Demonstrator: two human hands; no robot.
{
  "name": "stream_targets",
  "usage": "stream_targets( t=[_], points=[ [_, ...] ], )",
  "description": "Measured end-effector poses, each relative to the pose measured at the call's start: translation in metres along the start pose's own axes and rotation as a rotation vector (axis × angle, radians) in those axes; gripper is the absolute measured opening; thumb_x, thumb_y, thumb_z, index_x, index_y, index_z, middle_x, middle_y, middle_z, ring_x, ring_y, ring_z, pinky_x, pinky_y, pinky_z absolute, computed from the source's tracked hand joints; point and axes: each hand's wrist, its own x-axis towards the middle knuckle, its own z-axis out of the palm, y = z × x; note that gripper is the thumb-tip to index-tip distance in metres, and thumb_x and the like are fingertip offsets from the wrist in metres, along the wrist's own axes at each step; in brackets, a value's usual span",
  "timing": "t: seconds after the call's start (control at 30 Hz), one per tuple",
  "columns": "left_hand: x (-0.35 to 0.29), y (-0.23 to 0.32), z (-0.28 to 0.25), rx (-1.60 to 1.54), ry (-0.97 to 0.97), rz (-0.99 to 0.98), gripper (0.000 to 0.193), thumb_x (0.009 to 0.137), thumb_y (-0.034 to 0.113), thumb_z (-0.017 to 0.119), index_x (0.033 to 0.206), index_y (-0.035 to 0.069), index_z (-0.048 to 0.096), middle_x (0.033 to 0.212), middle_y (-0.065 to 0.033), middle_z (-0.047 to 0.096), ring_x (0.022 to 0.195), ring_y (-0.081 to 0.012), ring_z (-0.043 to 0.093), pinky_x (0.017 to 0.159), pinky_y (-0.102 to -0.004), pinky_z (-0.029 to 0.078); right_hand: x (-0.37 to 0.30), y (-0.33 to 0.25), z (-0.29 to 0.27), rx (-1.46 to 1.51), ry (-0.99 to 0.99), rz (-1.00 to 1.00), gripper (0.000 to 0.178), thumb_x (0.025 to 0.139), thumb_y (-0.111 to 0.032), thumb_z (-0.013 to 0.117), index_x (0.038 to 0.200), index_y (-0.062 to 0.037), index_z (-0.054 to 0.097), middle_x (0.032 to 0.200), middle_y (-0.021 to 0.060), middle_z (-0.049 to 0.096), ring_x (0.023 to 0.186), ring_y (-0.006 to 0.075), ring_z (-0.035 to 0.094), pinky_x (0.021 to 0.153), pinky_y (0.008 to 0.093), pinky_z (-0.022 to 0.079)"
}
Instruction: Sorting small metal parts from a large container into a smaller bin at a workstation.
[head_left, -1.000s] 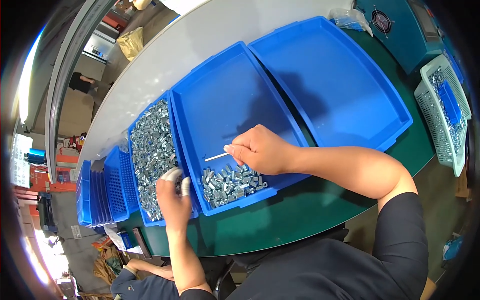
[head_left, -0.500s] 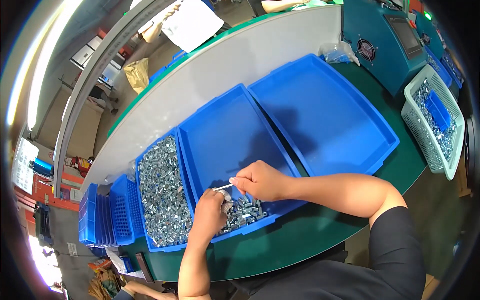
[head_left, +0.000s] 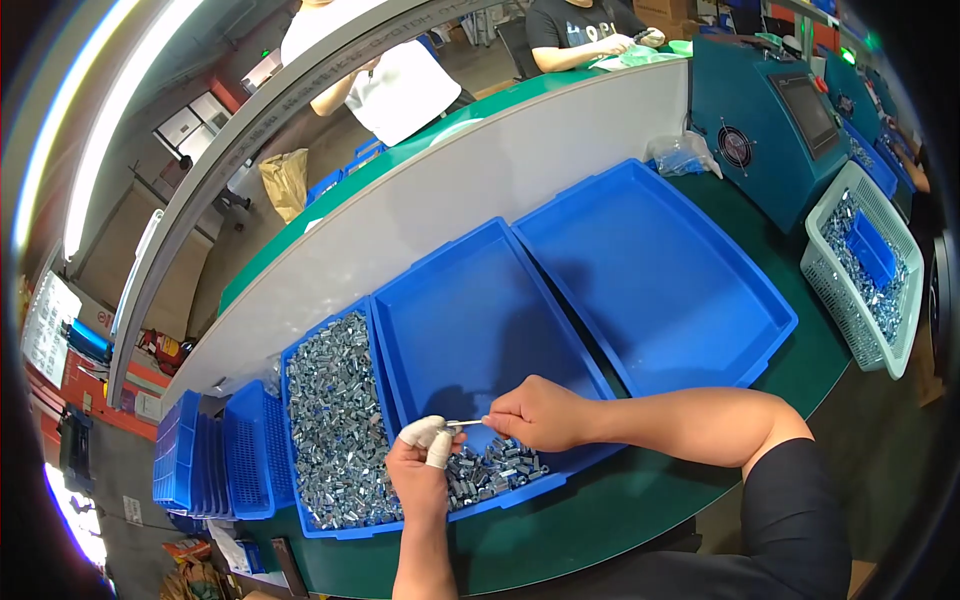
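My right hand (head_left: 540, 412) is closed in a pinch around one end of a thin, light-coloured rod (head_left: 466, 422). The rod's other end meets the fingertips of my left hand (head_left: 418, 472), whose thumb and forefinger wear white coverings. Those fingers are pressed together; what lies between them is too small to make out. Both hands are over the near end of the middle blue tray (head_left: 470, 310). Just below them, a pile of small shiny metal cylinders (head_left: 492, 472) lies in that tray. Left of it, a narrower blue tray is filled with similar metal pieces (head_left: 340, 430).
Another blue tray (head_left: 650, 280) lies to the right. Stacked blue baskets (head_left: 205, 455) stand at the left end of the green table (head_left: 590, 505). A pale crate (head_left: 850, 300) of metal parts and a teal machine (head_left: 765, 130) are at right. People sit beyond the grey partition (head_left: 600, 120).
The view has tilted, so the scene sits lower. My left hand has turned, bringing its covered thumb and forefinger into sight. The rod remains between both hands.
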Motion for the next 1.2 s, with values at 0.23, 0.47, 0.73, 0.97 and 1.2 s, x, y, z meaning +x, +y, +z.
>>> stream_targets(
  t=[0.23,0.47,0.73,0.97,1.2],
  points=[
    [-0.002,0.006,0.003,-0.09,0.104,-0.038,0.015,0.092,-0.001,0.067,0.107,0.0,0.064,0.103,-0.0157,0.072,0.084,-0.0193,0.071,0.074,-0.0266,0.059,0.002,0.003,-0.002,-0.043,-0.018,-0.043,0.033,0.096,-0.026,0.059,0.072,-0.0041,0.066,0.066,0.0168,0.064,0.06,0.0362,0.06,0.059,0.0447,0.047],
    [-0.007,0.003,0.002,0.025,-0.011,-0.026,0.016,0.09,0.002,0.071,0.104,-0.002,0.064,0.099,-0.016,0.072,0.081,-0.0202,0.07,0.076,-0.0299,0.059,-0.001,0.006,0.001,-0.095,-0.014,-0.1,0.029,0.095,-0.021,0.063,0.072,-0.0039,0.062,0.061,0.0158,0.06,0.054,0.0373,0.052,0.053,0.0428,0.041],
    [-0.012,-0.003,-0.005,-0.009,-0.097,-0.061,0.01,0.09,0.0,0.07,0.096,0.0,0.063,0.086,-0.0124,0.071,0.074,-0.0175,0.069,0.069,-0.0291,0.056,-0.005,0.013,0.011,-0.284,0.017,-0.238,0.027,0.093,-0.023,0.065,0.073,-0.0067,0.058,0.062,0.0124,0.059,0.06,0.0369,0.059,0.054,0.0461,0.043],
    [-0.012,-0.005,-0.004,-0.054,-0.106,-0.064,0.011,0.089,-0.003,0.069,0.095,0.001,0.06,0.086,-0.0118,0.069,0.071,-0.0184,0.068,0.068,-0.0304,0.057,-0.007,0.01,0.017,-0.347,0.127,-0.371,0.024,0.09,-0.02,0.065,0.071,-0.0066,0.057,0.061,0.0143,0.06,0.062,0.0384,0.062,0.054,0.0497,0.045],
    [-0.023,0.0,0.015,0.056,-0.158,-0.006,0.011,0.09,-0.007,0.067,0.094,-0.001,0.059,0.088,-0.0134,0.07,0.077,-0.0179,0.071,0.069,-0.0299,0.059,-0.013,0.004,0.015,-0.228,-0.024,-0.205,0.028,0.094,-0.023,0.061,0.073,-0.0054,0.059,0.066,0.0145,0.062,0.065,0.0384,0.061,0.056,0.0463,0.045]
  ],
)
